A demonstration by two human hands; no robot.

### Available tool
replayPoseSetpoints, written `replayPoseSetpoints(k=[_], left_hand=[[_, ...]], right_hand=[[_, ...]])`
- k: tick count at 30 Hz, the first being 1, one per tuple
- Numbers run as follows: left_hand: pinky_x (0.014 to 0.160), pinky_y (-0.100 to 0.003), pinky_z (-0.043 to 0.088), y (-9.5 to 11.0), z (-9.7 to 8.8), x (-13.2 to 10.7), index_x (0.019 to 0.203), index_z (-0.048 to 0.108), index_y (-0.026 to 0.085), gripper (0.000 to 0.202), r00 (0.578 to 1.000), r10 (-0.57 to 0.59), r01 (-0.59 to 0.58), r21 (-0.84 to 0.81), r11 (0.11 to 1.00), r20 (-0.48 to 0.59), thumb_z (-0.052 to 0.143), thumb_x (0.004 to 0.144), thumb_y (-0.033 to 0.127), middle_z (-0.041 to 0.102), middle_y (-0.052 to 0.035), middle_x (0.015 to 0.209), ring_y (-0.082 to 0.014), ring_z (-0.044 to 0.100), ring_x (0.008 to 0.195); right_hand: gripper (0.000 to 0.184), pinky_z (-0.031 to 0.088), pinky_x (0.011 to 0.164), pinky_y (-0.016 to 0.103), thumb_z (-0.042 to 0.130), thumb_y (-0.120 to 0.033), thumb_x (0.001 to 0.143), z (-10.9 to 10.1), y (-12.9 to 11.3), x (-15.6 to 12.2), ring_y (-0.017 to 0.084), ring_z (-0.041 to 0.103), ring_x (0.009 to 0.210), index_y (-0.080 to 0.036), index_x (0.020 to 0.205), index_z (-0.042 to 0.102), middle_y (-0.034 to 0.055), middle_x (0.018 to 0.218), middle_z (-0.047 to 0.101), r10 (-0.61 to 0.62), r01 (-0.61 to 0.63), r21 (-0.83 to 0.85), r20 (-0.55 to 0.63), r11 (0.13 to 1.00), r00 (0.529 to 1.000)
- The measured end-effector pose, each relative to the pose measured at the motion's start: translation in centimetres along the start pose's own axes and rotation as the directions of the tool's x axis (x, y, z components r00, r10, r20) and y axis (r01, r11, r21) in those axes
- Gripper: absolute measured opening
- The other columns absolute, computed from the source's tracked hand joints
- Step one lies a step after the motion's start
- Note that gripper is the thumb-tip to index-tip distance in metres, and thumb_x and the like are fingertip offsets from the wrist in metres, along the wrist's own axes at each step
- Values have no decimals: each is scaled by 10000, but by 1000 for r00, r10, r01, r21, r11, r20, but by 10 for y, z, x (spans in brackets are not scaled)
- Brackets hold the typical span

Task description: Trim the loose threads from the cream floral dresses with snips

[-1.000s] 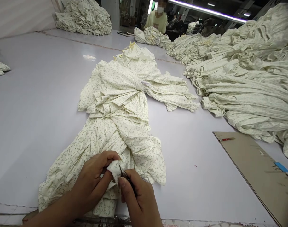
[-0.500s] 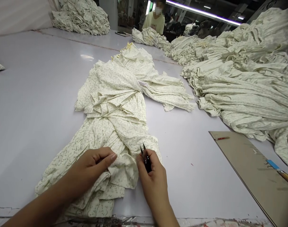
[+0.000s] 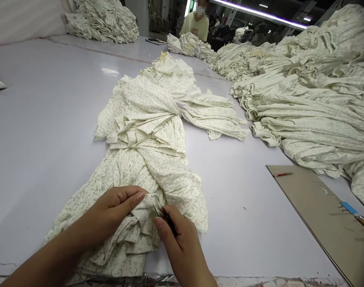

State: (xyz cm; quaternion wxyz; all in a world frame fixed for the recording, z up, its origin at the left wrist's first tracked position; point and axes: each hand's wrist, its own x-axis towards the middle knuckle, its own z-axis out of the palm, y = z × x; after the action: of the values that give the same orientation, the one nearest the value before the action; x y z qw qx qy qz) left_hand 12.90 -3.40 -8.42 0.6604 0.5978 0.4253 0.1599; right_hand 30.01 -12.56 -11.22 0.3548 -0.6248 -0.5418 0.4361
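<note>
A pale floral-print fabric bundle [image 3: 149,95] lies gathered and folded down the middle of the table. My left hand [image 3: 120,205] pinches an edge of the printed cloth at the near end of the bundle, thumb against the bent fingers. Close on its right, my right hand [image 3: 182,235] is closed around small black thread snips [image 3: 170,224]. The blades of the snips point up and left at the cloth just beside my left fingertips. Whether they touch the fabric I cannot tell. The right palm hides most of the handles.
Large heaps of the same cloth [image 3: 313,103] line the right side, and another pile [image 3: 101,22] sits at the back left. On the right lies a grey-brown board [image 3: 307,199] with a red pen [image 3: 282,174] and a blue-tipped tool [image 3: 349,208]. A person [image 3: 196,26] stands at the far end.
My right hand has moved left and down, bringing the snips from pointing upward to the cloth edge beside my left fingers. My left hand keeps its pinch in nearly the same place.
</note>
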Motion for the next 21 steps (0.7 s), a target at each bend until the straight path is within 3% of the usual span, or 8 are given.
replayPoseSetpoints(k=[4,11,17,21], left_hand=[[761,-308,475,2,-1,0,763,591,176,395,1000,-8,9,-38,999,22,495,914,528,572,-11,765,-208,559,802],[796,-312,503,3,-2,2,867,676,188,311,997,-21,33,-167,985,73,543,911,465,659,-20,835,-217,607,853],[723,-259,490,4,-2,2,778,649,174,231,997,-28,39,-166,985,69,588,882,370,646,-3,775,-178,585,763],[689,-275,496,6,-2,2,713,567,172,297,995,-71,84,-194,977,75,577,882,417,635,-12,744,-187,588,735]], right_hand=[[268,280,521,219,452,-419,966,2,-1,0,115,438,574,-221,789,488,-56,633,471,-47,44,-63,-44,997,998],[207,299,528,230,468,-370,958,10,0,5,146,522,551,-219,844,550,-31,641,579,-241,190,-289,-153,938,958],[204,309,553,249,454,-363,979,15,4,5,181,550,557,-218,900,574,-9,684,650,-346,219,-478,-196,851,917],[211,309,557,248,422,-321,991,13,4,4,174,549,555,-222,905,587,-9,683,654,-335,229,-433,-186,872,924]])
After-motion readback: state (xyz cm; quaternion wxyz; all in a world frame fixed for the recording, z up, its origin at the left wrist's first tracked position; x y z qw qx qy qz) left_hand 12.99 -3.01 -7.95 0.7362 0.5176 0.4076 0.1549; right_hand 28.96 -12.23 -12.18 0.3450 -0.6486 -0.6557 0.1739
